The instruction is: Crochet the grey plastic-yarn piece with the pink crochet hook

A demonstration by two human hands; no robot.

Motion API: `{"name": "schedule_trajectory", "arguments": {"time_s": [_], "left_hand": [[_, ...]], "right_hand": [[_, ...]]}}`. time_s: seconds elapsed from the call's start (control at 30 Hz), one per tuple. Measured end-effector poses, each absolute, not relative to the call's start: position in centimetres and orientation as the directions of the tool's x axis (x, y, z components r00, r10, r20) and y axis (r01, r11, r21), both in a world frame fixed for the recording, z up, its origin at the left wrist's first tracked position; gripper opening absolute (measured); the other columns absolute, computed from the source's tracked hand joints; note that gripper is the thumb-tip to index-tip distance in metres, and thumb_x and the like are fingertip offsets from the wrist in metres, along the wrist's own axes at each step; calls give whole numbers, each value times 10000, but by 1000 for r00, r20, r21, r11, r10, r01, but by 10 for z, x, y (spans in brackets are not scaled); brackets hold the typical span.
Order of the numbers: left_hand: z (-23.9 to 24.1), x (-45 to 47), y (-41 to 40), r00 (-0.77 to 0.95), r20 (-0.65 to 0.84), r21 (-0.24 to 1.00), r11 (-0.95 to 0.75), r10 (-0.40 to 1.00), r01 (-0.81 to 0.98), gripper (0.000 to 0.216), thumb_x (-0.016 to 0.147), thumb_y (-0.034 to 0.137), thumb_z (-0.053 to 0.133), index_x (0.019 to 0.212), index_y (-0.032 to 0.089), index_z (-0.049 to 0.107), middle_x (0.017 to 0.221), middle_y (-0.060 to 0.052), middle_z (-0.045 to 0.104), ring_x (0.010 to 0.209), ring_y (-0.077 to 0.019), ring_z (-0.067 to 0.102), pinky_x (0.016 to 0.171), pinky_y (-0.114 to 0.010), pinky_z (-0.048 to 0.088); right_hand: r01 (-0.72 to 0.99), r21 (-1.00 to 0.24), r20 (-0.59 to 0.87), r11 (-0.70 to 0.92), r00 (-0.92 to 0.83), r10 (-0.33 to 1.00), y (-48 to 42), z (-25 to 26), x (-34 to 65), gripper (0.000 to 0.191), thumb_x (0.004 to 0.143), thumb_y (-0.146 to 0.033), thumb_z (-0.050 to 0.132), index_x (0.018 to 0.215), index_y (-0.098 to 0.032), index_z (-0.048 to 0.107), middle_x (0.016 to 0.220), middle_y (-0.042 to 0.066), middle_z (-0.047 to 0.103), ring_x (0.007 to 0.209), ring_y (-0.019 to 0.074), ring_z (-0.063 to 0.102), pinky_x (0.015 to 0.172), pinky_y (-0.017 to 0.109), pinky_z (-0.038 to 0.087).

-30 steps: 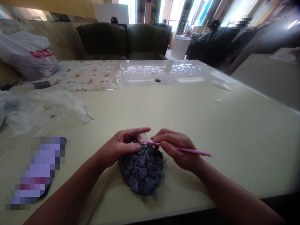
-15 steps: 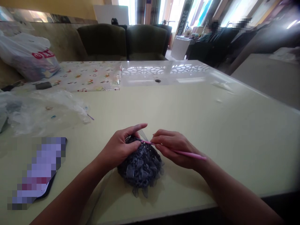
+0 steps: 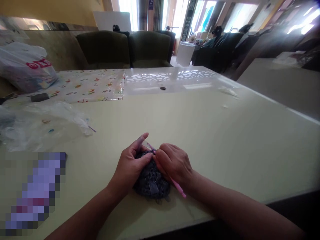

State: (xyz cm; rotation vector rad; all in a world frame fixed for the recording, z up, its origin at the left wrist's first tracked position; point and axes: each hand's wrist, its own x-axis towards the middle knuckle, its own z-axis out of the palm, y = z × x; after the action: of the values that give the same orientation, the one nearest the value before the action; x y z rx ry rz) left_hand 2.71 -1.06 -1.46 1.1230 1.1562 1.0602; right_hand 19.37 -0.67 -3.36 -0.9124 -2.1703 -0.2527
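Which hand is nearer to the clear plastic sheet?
Left. The left hand, holding the crochet piece, is right of the plastic sheet; the right hand, holding the pink hook, is farther right.

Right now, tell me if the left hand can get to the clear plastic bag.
Probably yes, once it lets go: the left hand grips the grey crochet piece, but only bare table lies between it and the clear plastic bag.

Crochet hook pink; ruffled crochet piece dark grey; table pale cream.
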Motion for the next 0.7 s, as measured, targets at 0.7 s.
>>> {"name": "schedule_trajectory", "arguments": {"time_s": [0.7], "left_hand": [[-7, -5, 15, 313, -313, 882, 397, 896, -253, 311, 658, 171, 829, 964, 199, 779, 801, 4, 665, 681, -106, 609, 640, -218, 482]], "right_hand": [[112, -849, 417, 517, -459, 785, 10, -14, 219, 207, 974, -198, 492, 853, -172, 658, 884, 60, 697, 829, 153, 657, 746, 283, 524]]}}
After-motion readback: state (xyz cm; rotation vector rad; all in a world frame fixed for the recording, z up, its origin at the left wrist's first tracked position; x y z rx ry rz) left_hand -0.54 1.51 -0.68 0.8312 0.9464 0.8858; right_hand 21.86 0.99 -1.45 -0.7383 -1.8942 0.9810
